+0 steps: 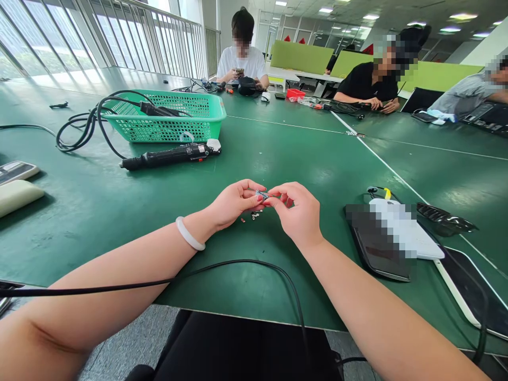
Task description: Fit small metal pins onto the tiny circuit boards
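Note:
Just above the green table, my left hand [241, 202] pinches a small bluish-grey part [262, 195] between thumb and fingers. It looks like a tiny metal or electronic piece, too small to name. From the other side my right hand [297, 210] has its thumb and forefinger closed at the part's right end. Whether the right fingertips hold a separate piece cannot be made out. Under the hands a few tiny metal bits [256, 215] lie on the table, with a small reddish bit [243, 220] beside them.
Beyond my hands lie a black electric screwdriver [170, 155] and a green plastic basket [166, 129] with cables. Phones [377, 243] and dark sunglasses [446, 217] are at right. A black cable [238, 262] crosses my left forearm. Several people sit across the table [278, 148].

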{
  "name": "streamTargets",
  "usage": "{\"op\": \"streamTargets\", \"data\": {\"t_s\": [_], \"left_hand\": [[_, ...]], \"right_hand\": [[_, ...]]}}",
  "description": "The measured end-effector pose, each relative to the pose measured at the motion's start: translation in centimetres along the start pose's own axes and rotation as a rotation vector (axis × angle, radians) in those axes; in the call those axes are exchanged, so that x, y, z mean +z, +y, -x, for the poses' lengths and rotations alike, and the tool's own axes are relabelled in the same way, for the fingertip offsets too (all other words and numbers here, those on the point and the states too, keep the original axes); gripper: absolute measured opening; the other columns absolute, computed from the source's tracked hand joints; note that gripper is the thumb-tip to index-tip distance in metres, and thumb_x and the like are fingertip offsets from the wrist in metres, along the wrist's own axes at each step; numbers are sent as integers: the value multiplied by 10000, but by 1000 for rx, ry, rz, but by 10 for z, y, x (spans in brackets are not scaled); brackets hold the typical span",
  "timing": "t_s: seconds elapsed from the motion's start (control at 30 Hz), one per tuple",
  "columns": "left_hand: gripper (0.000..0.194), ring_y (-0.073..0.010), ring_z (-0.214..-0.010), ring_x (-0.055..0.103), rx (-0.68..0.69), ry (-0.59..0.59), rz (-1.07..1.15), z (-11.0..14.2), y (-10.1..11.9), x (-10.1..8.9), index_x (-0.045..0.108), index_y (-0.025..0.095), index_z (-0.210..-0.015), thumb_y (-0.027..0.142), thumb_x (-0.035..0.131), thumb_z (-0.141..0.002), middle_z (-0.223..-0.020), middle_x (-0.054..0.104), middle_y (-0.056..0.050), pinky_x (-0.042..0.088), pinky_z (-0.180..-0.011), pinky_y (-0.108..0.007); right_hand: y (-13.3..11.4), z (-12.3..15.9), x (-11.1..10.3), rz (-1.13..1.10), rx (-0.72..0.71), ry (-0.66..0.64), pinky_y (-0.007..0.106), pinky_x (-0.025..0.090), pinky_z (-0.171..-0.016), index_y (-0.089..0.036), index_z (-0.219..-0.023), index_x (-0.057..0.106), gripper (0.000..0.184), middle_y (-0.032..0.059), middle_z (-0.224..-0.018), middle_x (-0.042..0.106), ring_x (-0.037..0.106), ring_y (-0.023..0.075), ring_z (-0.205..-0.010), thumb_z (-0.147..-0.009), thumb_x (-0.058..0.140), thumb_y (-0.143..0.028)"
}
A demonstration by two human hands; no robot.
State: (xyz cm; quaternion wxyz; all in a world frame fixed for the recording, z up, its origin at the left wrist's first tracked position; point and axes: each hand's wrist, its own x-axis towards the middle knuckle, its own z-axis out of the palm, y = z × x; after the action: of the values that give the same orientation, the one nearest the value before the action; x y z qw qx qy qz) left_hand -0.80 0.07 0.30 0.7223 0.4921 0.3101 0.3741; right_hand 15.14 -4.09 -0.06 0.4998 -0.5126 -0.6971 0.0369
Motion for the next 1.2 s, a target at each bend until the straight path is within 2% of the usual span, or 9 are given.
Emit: {"op": "streamTargets", "data": {"t_s": [0.2,0.3,0.37,0.47,0.6,0.77,0.93,1.1,1.2], "left_hand": [[311,-113,-675,653,7,-38,-30,1,1,3,556,125,-918,188,754,-687,-754,701,-38,487,-717,-284],[230,-105,-684,645,17,33,-55,-1,4,2,544,123,-929,126,686,-748,-767,694,-38,487,-757,-301],[185,-101,-698,642,32,134,-76,-3,6,-1,528,123,-947,67,613,-792,-794,684,-37,484,-773,-307],[147,-84,-671,619,17,286,-139,-6,7,-7,509,116,-948,17,513,-840,-798,658,-36,474,-756,-299],[135,-68,-615,573,-10,350,-220,-9,5,-10,497,117,-940,11,468,-860,-780,636,-31,468,-726,-295],[157,-83,-641,595,-14,298,-302,-8,7,-6,480,122,-926,-5,488,-834,-805,643,-43,469,-694,-286],[177,-79,-633,600,-47,153,-420,-7,6,-4,500,114,-899,-34,467,-806,-807,649,-44,466,-641,-256],[257,-100,-665,603,-60,-49,-514,-6,1,-6,555,136,-1012,20,482,-795,-759,640,-25,433,-538,-209],[316,-94,-673,603,-51,-124,-522,-5,0,-8,570,150,-1075,45,495,-787,-798,640,-27,432,-530,-199]], "right_hand": [[4,-2,-4,-8,1,1,270,430,-575,-225,-780,647,91,3,-787,637,500,125,-619,-765,678,-309],[8,-2,-3,19,23,-37,277,426,-583,-221,-798,650,100,2,-790,638,497,126,-615,-781,660,-319],[11,-2,-2,71,71,-123,290,434,-611,-225,-811,660,72,3,-797,646,517,136,-639,-795,639,-291],[14,-1,5,123,89,-338,326,458,-717,-233,-870,688,101,22,-871,671,572,176,-786,-800,615,-227],[12,0,17,141,2,-487,351,446,-807,-237,-933,711,187,38,-941,680,552,196,-900,-843,553,-192],[10,-3,16,143,-6,-530,327,423,-754,-214,-724,691,206,25,-827,689,532,184,-822,-826,536,-126],[12,-7,-5,7,133,-353,279,397,-647,-215,-777,644,139,-5,-744,653,531,138,-683,-837,521,-190],[11,-8,-12,-13,121,-375,273,378,-623,-211,-771,624,137,-3,-740,639,518,133,-662,-841,508,-228],[12,-9,-12,7,106,-384,276,380,-625,-207,-769,621,136,2,-753,644,517,133,-660,-839,508,-238]]}}
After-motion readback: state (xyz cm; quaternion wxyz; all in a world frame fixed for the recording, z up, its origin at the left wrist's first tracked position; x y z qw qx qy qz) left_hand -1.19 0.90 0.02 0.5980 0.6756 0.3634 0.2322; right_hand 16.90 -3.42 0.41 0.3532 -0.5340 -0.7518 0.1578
